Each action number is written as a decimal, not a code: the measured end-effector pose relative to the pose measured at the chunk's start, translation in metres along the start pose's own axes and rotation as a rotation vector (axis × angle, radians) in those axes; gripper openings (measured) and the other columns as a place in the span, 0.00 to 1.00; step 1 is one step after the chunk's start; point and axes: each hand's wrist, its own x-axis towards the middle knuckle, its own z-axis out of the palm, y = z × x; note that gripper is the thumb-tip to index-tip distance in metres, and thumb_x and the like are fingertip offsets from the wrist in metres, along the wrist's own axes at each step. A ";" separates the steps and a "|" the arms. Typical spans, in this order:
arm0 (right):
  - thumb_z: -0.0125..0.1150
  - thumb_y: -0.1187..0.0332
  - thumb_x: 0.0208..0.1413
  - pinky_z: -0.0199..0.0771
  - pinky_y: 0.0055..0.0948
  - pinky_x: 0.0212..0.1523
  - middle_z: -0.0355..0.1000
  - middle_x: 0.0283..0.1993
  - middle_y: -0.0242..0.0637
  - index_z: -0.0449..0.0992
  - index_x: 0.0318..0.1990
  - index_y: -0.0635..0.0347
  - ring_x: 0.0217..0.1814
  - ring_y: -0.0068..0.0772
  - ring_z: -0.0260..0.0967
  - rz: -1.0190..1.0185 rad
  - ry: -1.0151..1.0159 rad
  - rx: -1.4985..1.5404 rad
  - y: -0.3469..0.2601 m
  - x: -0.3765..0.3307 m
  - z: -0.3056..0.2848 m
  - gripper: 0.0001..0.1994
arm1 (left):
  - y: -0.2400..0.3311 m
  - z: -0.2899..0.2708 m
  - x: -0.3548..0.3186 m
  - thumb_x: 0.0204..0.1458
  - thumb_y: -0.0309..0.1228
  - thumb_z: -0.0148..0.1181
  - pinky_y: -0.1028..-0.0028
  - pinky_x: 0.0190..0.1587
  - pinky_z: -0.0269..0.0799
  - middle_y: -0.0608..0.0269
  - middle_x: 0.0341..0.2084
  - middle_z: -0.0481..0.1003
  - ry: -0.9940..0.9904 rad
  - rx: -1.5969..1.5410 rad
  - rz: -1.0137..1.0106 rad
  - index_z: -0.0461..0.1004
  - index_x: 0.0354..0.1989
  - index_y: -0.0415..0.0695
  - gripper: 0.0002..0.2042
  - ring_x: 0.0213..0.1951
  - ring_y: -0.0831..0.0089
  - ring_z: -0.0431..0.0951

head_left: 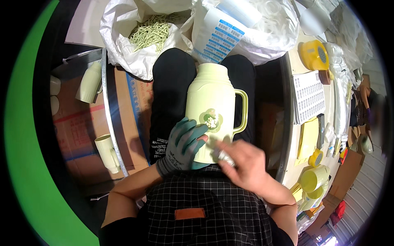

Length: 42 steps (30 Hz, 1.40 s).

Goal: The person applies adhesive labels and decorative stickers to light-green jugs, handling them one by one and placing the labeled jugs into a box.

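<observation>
A pale green thermos jug (213, 98) rests between my thighs, its neck pointing away from me and its handle to the right. A darker green flower decoration (211, 119) sits on its front. My left hand (184, 143), in a grey and teal glove, grips the jug's lower left side, with fingers laid across the front. At the lower right of the jug, my bare right hand (245, 163) is closed and smeared by motion. Something small and whitish shows at its fingers; what it is cannot be made out.
Ahead, a white sack (113, 45) holds many thin pale green pieces (152, 35); a plastic bag (271, 39) stands beside it. More jugs (90, 82) lie in the bin on the left. The right bench carries label sheets (308, 97), yellow tape (314, 55) and green cups (314, 179).
</observation>
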 end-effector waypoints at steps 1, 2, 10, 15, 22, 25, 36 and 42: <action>0.76 0.66 0.50 0.84 0.34 0.37 0.81 0.46 0.40 0.79 0.61 0.60 0.37 0.42 0.81 -0.034 0.089 -0.013 0.010 0.000 0.005 0.29 | -0.002 -0.001 -0.002 0.56 0.37 0.68 0.46 0.65 0.73 0.52 0.60 0.73 0.002 -0.032 0.018 0.70 0.58 0.45 0.23 0.64 0.51 0.70; 0.77 0.64 0.50 0.85 0.34 0.39 0.82 0.49 0.42 0.78 0.62 0.62 0.40 0.43 0.83 -0.043 0.204 -0.021 0.020 -0.003 0.006 0.30 | -0.002 -0.001 -0.003 0.56 0.39 0.68 0.45 0.65 0.72 0.51 0.60 0.72 0.060 -0.053 0.012 0.70 0.59 0.44 0.25 0.64 0.49 0.70; 0.70 0.62 0.58 0.84 0.35 0.40 0.78 0.63 0.47 0.78 0.61 0.56 0.43 0.43 0.83 -0.136 0.275 -0.204 0.037 -0.041 0.022 0.23 | 0.024 -0.001 0.050 0.55 0.33 0.74 0.52 0.55 0.78 0.45 0.48 0.76 0.214 0.022 0.102 0.68 0.55 0.37 0.25 0.48 0.47 0.79; 0.65 0.71 0.60 0.81 0.44 0.55 0.79 0.58 0.51 0.76 0.58 0.66 0.58 0.48 0.80 0.008 0.828 -0.325 0.104 -0.061 -0.031 0.20 | 0.042 -0.018 0.115 0.51 0.42 0.77 0.46 0.62 0.71 0.49 0.57 0.71 0.218 -0.313 0.291 0.68 0.59 0.46 0.31 0.57 0.48 0.74; 0.67 0.60 0.59 0.79 0.49 0.56 0.75 0.63 0.50 0.74 0.61 0.60 0.60 0.52 0.77 0.547 0.574 -0.746 0.237 -0.122 -0.096 0.24 | -0.037 -0.040 0.065 0.52 0.38 0.72 0.49 0.65 0.67 0.48 0.58 0.73 0.195 0.108 -0.130 0.68 0.61 0.43 0.30 0.59 0.47 0.74; 0.67 0.56 0.58 0.78 0.50 0.57 0.74 0.65 0.50 0.73 0.62 0.57 0.62 0.53 0.76 0.619 0.473 -0.832 0.276 -0.126 -0.106 0.27 | -0.126 -0.056 0.016 0.51 0.33 0.72 0.51 0.63 0.68 0.44 0.58 0.71 0.293 0.351 -0.352 0.67 0.62 0.41 0.30 0.56 0.47 0.73; 0.70 0.40 0.57 0.74 0.57 0.59 0.69 0.72 0.49 0.70 0.67 0.46 0.66 0.60 0.72 0.939 0.206 -1.528 0.252 -0.105 -0.163 0.35 | -0.481 -0.185 -0.221 0.47 0.47 0.79 0.60 0.59 0.73 0.41 0.50 0.81 0.941 0.211 -1.342 0.78 0.55 0.30 0.35 0.54 0.55 0.81; 0.64 0.53 0.66 0.71 0.52 0.65 0.70 0.65 0.55 0.66 0.66 0.61 0.65 0.55 0.70 0.199 0.345 -1.267 0.209 0.041 -0.127 0.28 | -0.490 -0.173 -0.140 0.52 0.37 0.78 0.67 0.51 0.78 0.52 0.49 0.82 1.183 -0.125 -1.378 0.78 0.57 0.33 0.27 0.48 0.62 0.83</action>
